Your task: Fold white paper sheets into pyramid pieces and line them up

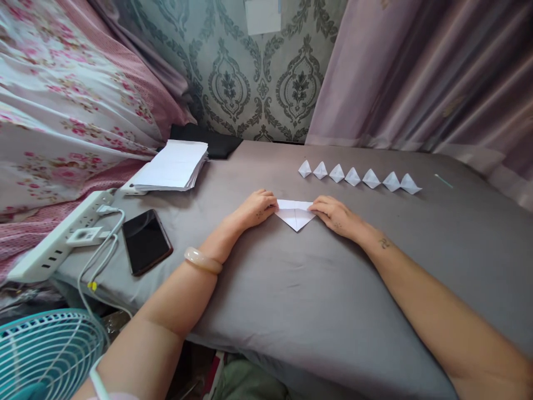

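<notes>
The undersides of my fingers are hidden. My left hand and right hand, fingers closed narrowly, hold the upper corners of the folded white paper. It lies between the near and far edges of the grey-covered table. Both forearms converge forward, backs of hands uppermost.

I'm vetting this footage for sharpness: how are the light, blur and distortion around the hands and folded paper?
Head view: soft light, faint shadows near the left hand and right hand; no obvious motion blur there, and the folded paper shows its crease clearly. Toward the head view's edges, the fan and forearms look stretched, as with a wide-angle lens.
</notes>
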A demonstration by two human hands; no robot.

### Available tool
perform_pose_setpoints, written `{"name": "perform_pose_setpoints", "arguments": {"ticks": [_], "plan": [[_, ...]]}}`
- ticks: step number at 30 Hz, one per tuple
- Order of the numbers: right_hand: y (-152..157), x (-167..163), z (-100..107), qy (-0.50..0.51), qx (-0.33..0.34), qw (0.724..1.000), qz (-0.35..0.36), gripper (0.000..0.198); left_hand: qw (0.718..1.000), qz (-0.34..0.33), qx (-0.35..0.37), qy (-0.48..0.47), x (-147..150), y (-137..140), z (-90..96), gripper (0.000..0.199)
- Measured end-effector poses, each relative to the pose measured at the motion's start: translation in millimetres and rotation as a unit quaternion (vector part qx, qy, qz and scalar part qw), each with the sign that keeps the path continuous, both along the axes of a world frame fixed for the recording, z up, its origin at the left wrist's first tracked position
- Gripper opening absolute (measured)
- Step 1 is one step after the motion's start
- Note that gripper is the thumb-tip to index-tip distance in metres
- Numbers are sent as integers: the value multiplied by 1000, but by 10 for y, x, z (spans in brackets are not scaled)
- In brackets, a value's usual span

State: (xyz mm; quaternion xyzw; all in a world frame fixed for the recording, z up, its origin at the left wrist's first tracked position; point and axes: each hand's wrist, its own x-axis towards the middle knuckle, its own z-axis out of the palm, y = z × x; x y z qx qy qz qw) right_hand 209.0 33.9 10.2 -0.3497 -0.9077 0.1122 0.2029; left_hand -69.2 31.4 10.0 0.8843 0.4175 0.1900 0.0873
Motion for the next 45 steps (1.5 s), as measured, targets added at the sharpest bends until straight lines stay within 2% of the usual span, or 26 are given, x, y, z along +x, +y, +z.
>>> {"name": "perform_pose_setpoints", "arguments": {"ticks": [4, 9, 15, 19, 21, 23, 29, 34, 41, 45], "plan": [[-50, 13, -30, -32, 25, 999, -12, 38, 998, -39, 35, 47, -24, -63, 62, 30], [-119, 43, 7, -76, 32, 996, -23, 45, 991, -27, 32, 131, -14, -169, 155, 37], [-245, 47, 199, -129, -29, 990, -50, 49, 985, -14, 11, 169, -24, -264, 232, 42], [-359, -136, 352, -176, -37, 977, -113, 33, 980, 22, 0, 199, 32, -382, 319, 34], [-425, -289, 396, -210, -14, 966, -149, 38, 978, 47, 5, 203, 85, -436, 339, 31], [-485, -447, 401, -247, 14, 952, -177, 45, 979, 69, 11, 193, 142, -475, 334, 38], [-584, -749, 284, -295, 42, 932, -208, 58, 973, 104, 0, 207, 292, -553, 285, 48], [-629, -777, 229, -295, 29, 929, -221, 56, 967, 125, -12, 222, 343, -600, 287, 44], [-668, -609, 209, -253, 42, 940, -223, 54, 970, 131, -25, 205, 318, -624, 318, 40], [-661, -539, 225, -234, 28, 944, -229, 44, 969, 149, -38, 196, 348, -634, 352, 40]]}}
